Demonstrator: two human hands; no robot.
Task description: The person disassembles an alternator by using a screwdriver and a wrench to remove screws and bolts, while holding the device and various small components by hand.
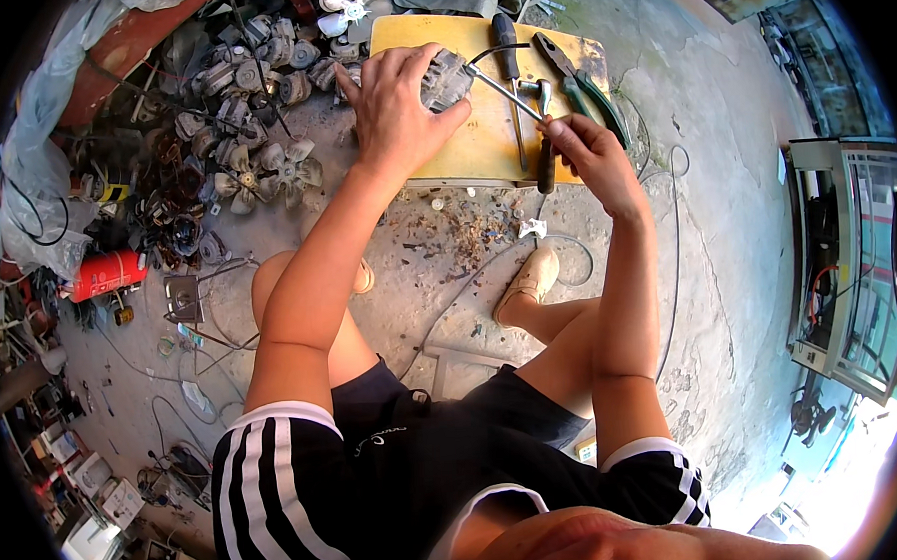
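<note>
My left hand [397, 110] is wrapped round a dusty grey motor-like part [446, 81] and steadies it on the yellow board [441, 160]. A slim metal rod tool [505, 94] runs from that part to my right hand [591, 156], whose fingers are closed on its near end. The rod's far tip touches the side of the part, where a short black wire sticks out. Beside the rod lies a long screwdriver [504, 45] with a dark handle. Pliers with green handles [582, 86] rest at the board's right. A dark-handled tool with a shiny metal head [544, 104] lies below my rod.
Piled motors [259, 63] and fan blades [288, 167] cover the floor on the left, with a red cylinder [106, 275] nearer. A cable [469, 284] winds over the debris-strewn floor by my feet. A glass-fronted cabinet [838, 263] stands at the right.
</note>
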